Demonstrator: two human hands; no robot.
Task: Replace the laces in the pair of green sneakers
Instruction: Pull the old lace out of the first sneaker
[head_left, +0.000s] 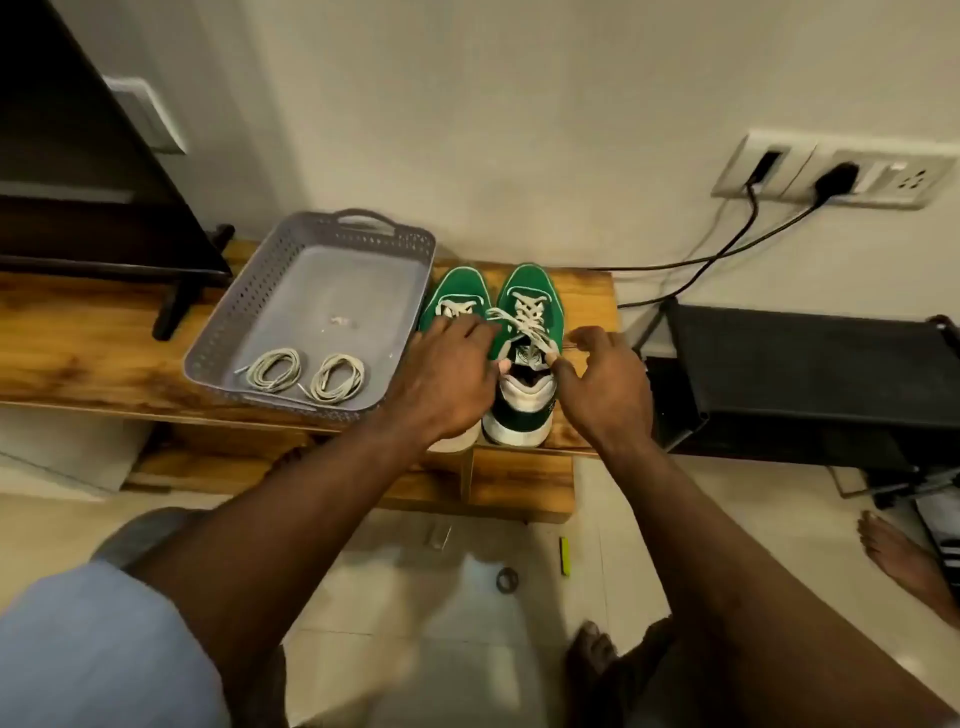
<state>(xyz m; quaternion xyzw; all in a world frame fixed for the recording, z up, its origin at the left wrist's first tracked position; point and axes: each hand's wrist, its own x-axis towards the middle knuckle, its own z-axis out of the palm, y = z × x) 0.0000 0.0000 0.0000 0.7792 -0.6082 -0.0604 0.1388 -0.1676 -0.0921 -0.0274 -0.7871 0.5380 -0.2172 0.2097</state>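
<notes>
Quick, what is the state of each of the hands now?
Left hand: at the lace of the sneaker on the right, grip cannot be told.
Right hand: pinches an end of that lace.

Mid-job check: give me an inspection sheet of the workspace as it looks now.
Surface: wooden bench, carries the basket and both sneakers.
Job's things: left sneaker and right sneaker, both laced, toes to the wall; two coiled laces in the grey basket.
Clutter: yellow-green stick and dark ring on the floor.
Hands: left hand lies over the left sneaker, grip unclear; right hand pinches the right sneaker's lace end.
Cables: two black cables run from the wall socket toward the bench's right end.
Surroundings: TV on the left, black rack on the right, a second person's bare foot.
</notes>
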